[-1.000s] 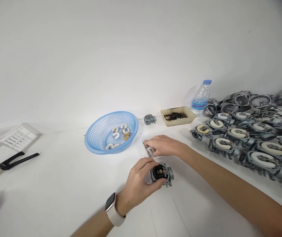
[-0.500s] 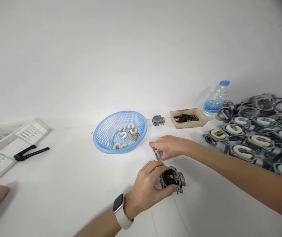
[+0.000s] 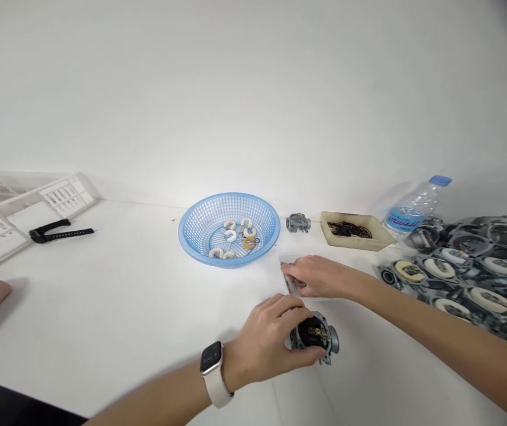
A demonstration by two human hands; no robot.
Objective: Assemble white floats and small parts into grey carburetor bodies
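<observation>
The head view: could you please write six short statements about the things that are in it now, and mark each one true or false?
1. The left hand grips a metal housing. True.
2. The watch is worn on the right arm. False: it is on the left arm.
3. The bottle is to the right of the beige tray. True.
4. All curved pieces in the blue basket are white. False: one is orange-yellow.
5. Dark rings lie in the beige tray. True.
6. The right hand touches the bottle. False: its fingers are at a small item, too unclear to name.
</observation>
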